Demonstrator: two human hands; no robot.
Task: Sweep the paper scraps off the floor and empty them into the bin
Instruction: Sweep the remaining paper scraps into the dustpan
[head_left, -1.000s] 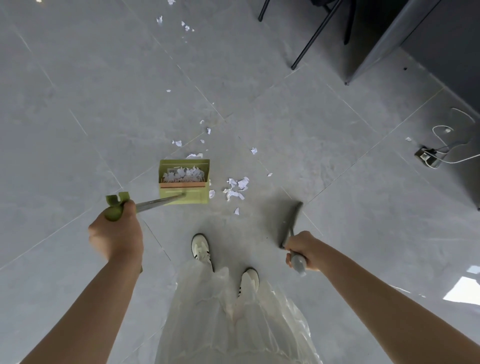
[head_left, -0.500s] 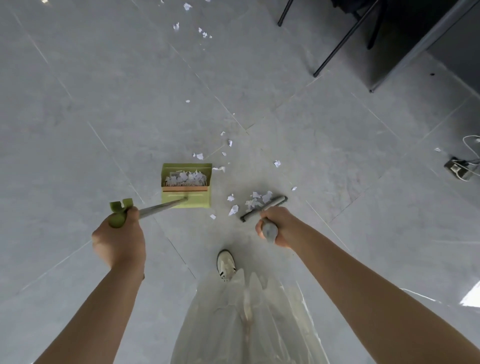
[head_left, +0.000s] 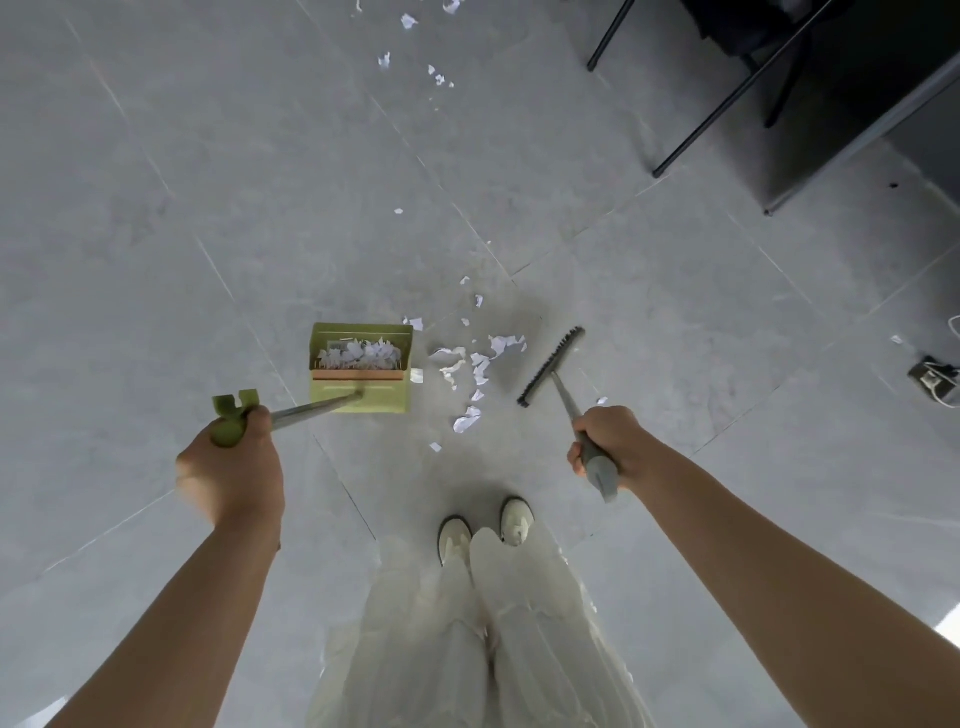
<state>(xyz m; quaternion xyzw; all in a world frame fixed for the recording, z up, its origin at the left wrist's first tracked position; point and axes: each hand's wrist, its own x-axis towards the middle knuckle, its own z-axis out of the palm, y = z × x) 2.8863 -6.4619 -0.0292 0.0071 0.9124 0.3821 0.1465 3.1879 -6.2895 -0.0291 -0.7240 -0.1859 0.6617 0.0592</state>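
Plainly unlabelled, green dustpan (head_left: 361, 369) and broom (head_left: 551, 366) flank scraps (head_left: 475, 371).

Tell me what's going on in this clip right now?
A person is sweeping torn paper off a grey tiled floor. The left hand grips the handle of a green dustpan that already holds scraps. The right hand grips a grey broom, its head just right of a loose pile of scraps lying between the two tools. More scraps lie farther off.
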